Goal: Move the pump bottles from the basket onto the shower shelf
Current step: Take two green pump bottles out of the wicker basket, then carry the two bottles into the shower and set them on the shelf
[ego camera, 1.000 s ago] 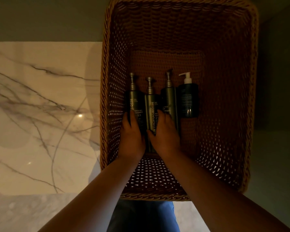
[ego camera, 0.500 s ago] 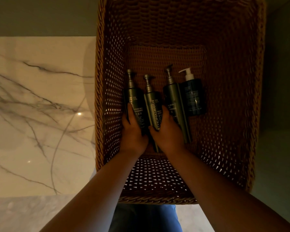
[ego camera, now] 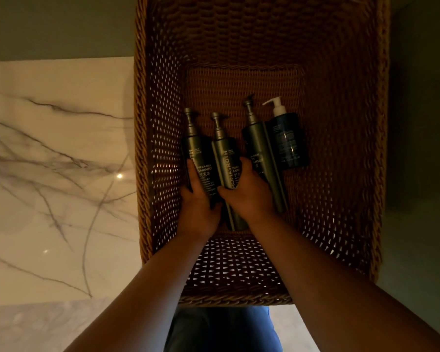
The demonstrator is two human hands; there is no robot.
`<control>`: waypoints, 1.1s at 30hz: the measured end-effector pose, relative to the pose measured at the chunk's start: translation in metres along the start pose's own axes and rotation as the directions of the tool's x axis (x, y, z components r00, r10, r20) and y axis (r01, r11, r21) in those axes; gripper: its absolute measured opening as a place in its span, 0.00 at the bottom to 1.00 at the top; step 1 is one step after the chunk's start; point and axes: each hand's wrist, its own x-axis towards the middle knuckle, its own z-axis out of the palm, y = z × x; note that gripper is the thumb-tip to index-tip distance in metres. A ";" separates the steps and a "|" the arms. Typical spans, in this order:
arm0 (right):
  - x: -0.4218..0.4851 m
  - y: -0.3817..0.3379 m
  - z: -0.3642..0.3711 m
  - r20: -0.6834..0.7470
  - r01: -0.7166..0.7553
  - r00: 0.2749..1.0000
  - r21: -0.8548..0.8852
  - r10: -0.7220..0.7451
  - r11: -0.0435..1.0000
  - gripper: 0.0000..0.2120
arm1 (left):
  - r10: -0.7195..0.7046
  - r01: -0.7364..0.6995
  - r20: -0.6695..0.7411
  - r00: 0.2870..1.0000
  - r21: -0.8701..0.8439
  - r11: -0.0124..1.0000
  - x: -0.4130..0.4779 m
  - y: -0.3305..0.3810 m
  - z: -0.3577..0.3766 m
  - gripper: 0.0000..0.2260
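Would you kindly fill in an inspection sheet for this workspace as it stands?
Surface: wicker basket floor, dimly lit.
Job's things: shampoo bottle, conditioner bottle, cleanser bottle and white-pump bottle side by side inside the basket; shelf not in view.
Clutter: nothing seen.
Grippers: left hand grips the shampoo bottle; right hand grips the conditioner bottle.
Cables: nothing seen.
Surroundings: veined marble surface left of the basket.

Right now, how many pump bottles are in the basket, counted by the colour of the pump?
Bottles with grey pump: 3 (left, middle, right)
Bottle with white pump: 1
Total: 4, all in the basket
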 end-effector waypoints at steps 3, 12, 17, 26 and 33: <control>-0.009 0.001 -0.005 -0.008 -0.020 1.000 0.098 0.021 0.995 0.39 | 0.001 0.000 0.027 1.000 -0.037 0.999 -0.008 0.007 -0.005 0.47; -0.076 -0.025 -0.070 -0.059 0.028 0.998 0.245 -0.014 0.969 0.39 | 0.109 -0.095 0.108 0.988 -0.122 0.988 -0.075 0.063 -0.061 0.51; -0.128 -0.072 -0.119 -0.120 0.133 0.988 0.350 -0.096 0.927 0.36 | 0.185 -0.173 0.071 0.980 -0.151 0.973 -0.122 0.104 -0.107 0.51; -0.232 -0.151 -0.177 -0.208 0.337 0.941 0.484 -0.268 0.808 0.35 | 0.459 -0.485 -0.162 0.874 -0.366 0.794 -0.220 0.171 -0.199 0.44; -0.305 -0.191 -0.182 -0.242 0.447 0.894 0.465 -0.376 0.764 0.34 | 0.525 -0.522 -0.131 0.841 -0.448 0.726 -0.270 0.179 -0.242 0.45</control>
